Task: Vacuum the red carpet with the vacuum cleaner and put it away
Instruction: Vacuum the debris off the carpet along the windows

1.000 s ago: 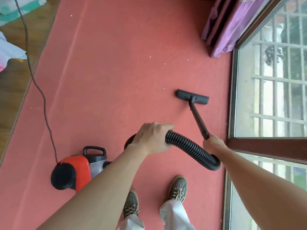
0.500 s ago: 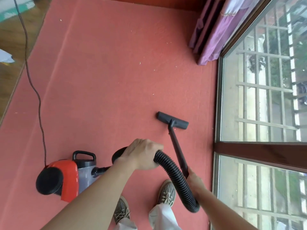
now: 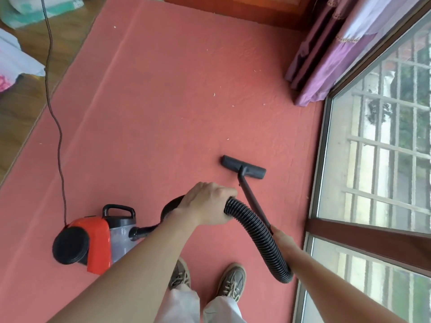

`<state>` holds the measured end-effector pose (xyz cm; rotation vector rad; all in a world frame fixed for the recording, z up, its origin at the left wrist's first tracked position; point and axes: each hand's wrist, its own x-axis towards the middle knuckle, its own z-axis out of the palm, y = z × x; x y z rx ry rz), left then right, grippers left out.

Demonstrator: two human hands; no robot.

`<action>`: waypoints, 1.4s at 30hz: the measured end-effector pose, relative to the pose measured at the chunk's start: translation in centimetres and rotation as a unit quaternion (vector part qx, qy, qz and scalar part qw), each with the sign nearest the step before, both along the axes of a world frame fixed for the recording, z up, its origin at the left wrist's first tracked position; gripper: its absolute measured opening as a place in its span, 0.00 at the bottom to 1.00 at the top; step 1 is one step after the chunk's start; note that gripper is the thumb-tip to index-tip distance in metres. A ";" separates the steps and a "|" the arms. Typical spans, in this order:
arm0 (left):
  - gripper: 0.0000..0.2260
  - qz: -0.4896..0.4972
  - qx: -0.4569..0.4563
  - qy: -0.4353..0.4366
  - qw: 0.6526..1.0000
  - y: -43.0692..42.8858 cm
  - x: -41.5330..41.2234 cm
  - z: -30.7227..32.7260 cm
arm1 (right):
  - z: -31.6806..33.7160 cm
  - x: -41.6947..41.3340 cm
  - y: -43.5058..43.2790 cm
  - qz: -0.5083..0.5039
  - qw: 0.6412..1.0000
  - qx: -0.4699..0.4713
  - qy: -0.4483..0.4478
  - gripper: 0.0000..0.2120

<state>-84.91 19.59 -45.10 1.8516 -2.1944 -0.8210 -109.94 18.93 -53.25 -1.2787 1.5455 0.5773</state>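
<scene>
On red carpet (image 3: 163, 113), floor nozzle (image 3: 243, 170)

we can read no text, label, brand, number or sign anywhere in this view. the red and grey body of the vacuum cleaner (image 3: 98, 238) shows no lettering that we can make out.

Both arms fwd — left hand (image 3: 207, 203) curled on hose (image 3: 258, 231), right hand (image 3: 283, 240) gripping wand (image 3: 250, 197).
</scene>
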 end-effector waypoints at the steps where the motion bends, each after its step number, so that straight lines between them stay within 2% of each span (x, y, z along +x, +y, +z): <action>1: 0.09 -0.010 -0.004 -0.001 1.000 0.1 0.1 0.0 | 0.3 -0.2 1.1 0.013 1.000 0.007 -0.006 0.22; 6: 0.09 0.002 -0.014 0.010 1.000 0.4 2.5 -0.3 | 0.9 1.7 -0.5 0.037 0.999 0.005 0.027 0.23; 15: 0.11 0.108 -0.051 0.036 0.992 -5.2 10.1 -0.8 | -5.2 10.2 -15.4 0.045 0.995 -0.070 0.062 0.20; 19: 0.09 0.101 -0.067 0.016 0.992 -5.1 11.4 -0.9 | -5.8 11.9 -15.5 0.050 0.993 -0.078 0.078 0.24; 25: 0.07 0.070 -0.066 0.014 0.995 -2.4 7.9 -1.0 | -5.7 7.7 -10.6 0.047 0.993 -0.065 0.090 0.24; 30: 0.11 0.033 -0.016 0.014 0.999 3.4 2.4 -0.9 | -3.4 1.3 -1.6 0.023 0.995 -0.038 0.087 0.24; 35: 0.08 -0.086 0.043 0.001 0.995 7.8 -2.7 -0.8 | -0.3 -4.0 10.9 -0.032 0.998 -0.006 0.057 0.23; 39: 0.08 -0.180 0.081 -0.027 0.980 10.2 -4.5 -0.8 | 1.0 -4.4 19.4 -0.069 0.997 0.024 0.023 0.24; 42: 0.08 -0.199 0.102 -0.026 0.974 12.0 -4.4 -0.1 | 1.9 -3.2 22.8 -0.123 0.991 0.051 0.012 0.26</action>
